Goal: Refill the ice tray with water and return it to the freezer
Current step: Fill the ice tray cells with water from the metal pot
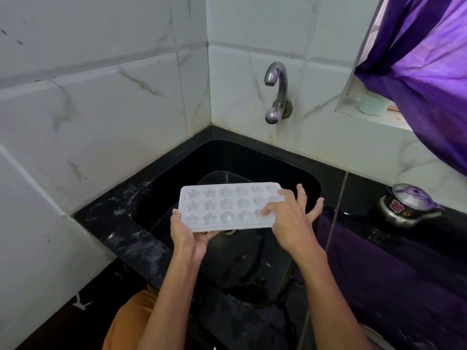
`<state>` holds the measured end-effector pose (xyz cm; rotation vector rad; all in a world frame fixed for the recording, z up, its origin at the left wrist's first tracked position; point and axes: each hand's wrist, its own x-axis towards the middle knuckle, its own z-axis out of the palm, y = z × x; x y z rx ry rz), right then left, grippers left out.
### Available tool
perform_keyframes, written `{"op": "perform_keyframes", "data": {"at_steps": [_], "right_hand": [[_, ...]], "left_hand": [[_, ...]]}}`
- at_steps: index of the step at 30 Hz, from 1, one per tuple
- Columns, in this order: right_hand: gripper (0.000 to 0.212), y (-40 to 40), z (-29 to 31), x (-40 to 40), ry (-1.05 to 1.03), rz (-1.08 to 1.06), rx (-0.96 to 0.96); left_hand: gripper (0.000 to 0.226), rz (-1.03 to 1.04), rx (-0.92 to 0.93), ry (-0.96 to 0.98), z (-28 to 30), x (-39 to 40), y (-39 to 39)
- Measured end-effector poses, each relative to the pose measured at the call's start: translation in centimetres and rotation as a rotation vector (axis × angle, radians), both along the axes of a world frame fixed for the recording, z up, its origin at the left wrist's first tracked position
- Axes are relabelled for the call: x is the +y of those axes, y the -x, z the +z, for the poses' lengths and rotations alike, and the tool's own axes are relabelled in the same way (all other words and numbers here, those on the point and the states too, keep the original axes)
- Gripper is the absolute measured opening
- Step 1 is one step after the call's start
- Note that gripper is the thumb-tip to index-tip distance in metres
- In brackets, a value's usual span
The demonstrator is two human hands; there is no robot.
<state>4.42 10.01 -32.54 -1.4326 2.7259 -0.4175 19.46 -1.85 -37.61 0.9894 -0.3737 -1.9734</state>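
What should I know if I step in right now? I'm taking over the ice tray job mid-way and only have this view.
Left hand: grips the ice tray at its near left corner, holding it roughly level over the black sink.
Right hand: open, fingers resting on the tray's right end, not clamped.
Tap: on the wall behind the sink, no water running.
Done: tray brought to the sink; whether its moulds hold water cannot be told.
Left: fill under the tap if needed, then carry it to the freezer, which is out of view.

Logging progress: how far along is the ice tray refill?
Early. The ice tray is over the sink, gripped by the left hand, right hand fingers resting on it. No water runs from the tap. Filling and the freezer trip remain.
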Motion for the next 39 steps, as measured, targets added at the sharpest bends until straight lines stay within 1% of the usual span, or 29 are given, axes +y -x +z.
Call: {"op": "perform_keyframes", "data": {"at_steps": [4, 8, 13, 14, 17, 22, 28, 31, 35, 39], "right_hand": [[0.068, -0.8, -0.37, -0.03, -0.05, 0.029, -0.003], [0.056, -0.5, -0.07, 0.35, -0.054, 0.021, -0.044], [0.068, -0.7, -0.1, 0.49, -0.058, 0.019, -0.018], [0.067, -0.71, -0.07, 0.5, -0.06, 0.022, -0.02], [0.054, -0.55, 0.12, 0.66, -0.057, 0.022, -0.056], [0.06, -0.95, 0.03, 0.48, -0.073, -0.01, -0.018], [0.052, -0.89, 0.0, 0.35, -0.112, 0.0, -0.029], [0.045, -0.71, 0.05, 0.53, -0.079, -0.011, -0.031], [0.055, -0.57, 0.1, 0.41, 0.039, -0.017, -0.019], [0.059, -1.25, 0.17, 0.09, 0.023, 0.056, -0.024]], "left_hand": [[0.05, 0.004, -0.001, 0.001, -0.17, 0.06, 0.09], [0.05, -0.005, -0.021, 0.006, -0.42, 0.06, 0.01], [0.05, -0.014, -0.013, 0.015, -0.42, 0.17, 0.2], [0.05, -0.012, -0.013, 0.017, -0.41, 0.17, 0.2], [0.05, -0.01, -0.023, 0.02, -0.5, 0.17, 0.16], [0.049, -0.016, -0.028, 0.01, -0.52, 0.4, 0.36], [0.05, -0.02, -0.036, 0.004, -0.4, 0.47, 0.38], [0.05, -0.025, -0.041, 0.002, -0.33, 0.49, 0.36], [0.049, -0.021, -0.028, 0.005, -0.19, 0.47, 0.53], [0.05, -0.027, -0.022, 0.002, -0.12, 0.61, 0.85]]}}
